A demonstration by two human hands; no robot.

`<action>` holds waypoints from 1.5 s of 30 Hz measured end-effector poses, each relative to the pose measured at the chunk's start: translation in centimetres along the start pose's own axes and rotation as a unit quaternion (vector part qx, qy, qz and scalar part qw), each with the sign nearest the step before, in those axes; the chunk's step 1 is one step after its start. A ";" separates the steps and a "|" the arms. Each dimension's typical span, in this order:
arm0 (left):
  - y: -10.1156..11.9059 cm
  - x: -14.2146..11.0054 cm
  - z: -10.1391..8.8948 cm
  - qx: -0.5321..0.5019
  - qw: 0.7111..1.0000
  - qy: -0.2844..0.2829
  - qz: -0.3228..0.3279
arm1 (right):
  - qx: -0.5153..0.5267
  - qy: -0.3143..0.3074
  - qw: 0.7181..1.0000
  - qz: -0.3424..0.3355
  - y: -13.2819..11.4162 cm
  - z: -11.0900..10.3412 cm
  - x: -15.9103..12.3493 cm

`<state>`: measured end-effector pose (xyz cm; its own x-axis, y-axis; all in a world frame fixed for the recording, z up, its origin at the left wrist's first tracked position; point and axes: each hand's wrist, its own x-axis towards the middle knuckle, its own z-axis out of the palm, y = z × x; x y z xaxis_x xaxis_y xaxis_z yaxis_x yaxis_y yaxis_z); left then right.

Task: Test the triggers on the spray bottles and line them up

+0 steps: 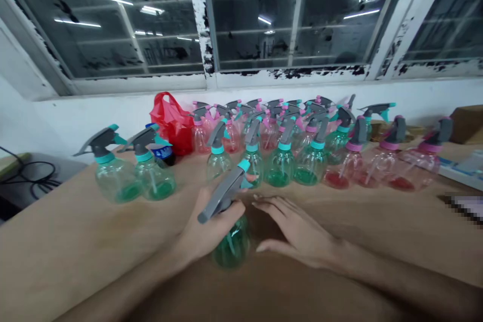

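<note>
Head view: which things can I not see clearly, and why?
In the head view:
Held green spray bottle: collar hidden by the left hand.
Back-row bottles: overlapped by front bottles, exact count unclear.
Red bag: its plastic hides any contents.
Dark-edged object: pixelated, cut off by the right edge.

Held spray bottle [231, 249]: collar hidden by the left hand [206, 224]; lower body smeared by blur.
Left hand: most fingers out of sight behind the sprayer head.
Forearms: left one [151, 271] cut off by the near edge, right one [407, 274] by the right edge.
Far bottles [270, 133]: bodies largely covered by the nearer row; too crowded to count.
Dark bottle [163, 153]: partly behind a left-hand sprayer, label too small to read.
Pixelated object [468, 206]: cut by the right edge, detail lost.
Cardboard box [468, 125]: right end cut off.
Windows [143, 35]: tops beyond the far edge.
</note>
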<state>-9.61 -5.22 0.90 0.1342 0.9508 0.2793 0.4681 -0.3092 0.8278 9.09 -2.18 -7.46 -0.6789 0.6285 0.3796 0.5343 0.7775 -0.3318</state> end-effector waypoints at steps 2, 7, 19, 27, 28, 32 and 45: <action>0.0 0.9 0.5 -0.019 1.000 -0.006 0.015 | 0.002 -0.024 0.999 0.025 2.5 -0.2 -1.1; -0.2 2.3 1.4 -0.038 0.999 -0.020 0.029 | -0.017 -0.056 0.997 0.059 6.3 -0.1 -2.7; -0.7 3.1 1.3 -0.017 0.998 -0.064 0.021 | -0.011 -0.069 0.996 0.053 6.3 -0.2 -2.4; -0.6 3.1 0.8 0.020 0.997 -0.072 0.001 | -0.006 -0.073 0.995 0.063 6.2 -0.3 -2.4; -0.6 3.1 0.8 0.017 0.997 -0.069 0.006 | -0.007 -0.075 0.995 0.064 6.2 -0.3 -2.4; -0.8 3.2 0.6 0.007 0.997 -0.066 0.026 | -0.005 -0.073 0.995 0.062 6.3 -0.2 -2.5; -1.0 2.9 1.2 0.001 0.999 -0.042 -0.019 | -0.006 -0.061 0.997 0.049 6.5 -0.3 -2.7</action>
<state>-8.64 -2.09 0.33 0.1879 0.9604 0.2056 0.4761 -0.2722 0.8362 14.50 1.18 -10.34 -0.6795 0.6944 0.2369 0.6064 0.7133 -0.3515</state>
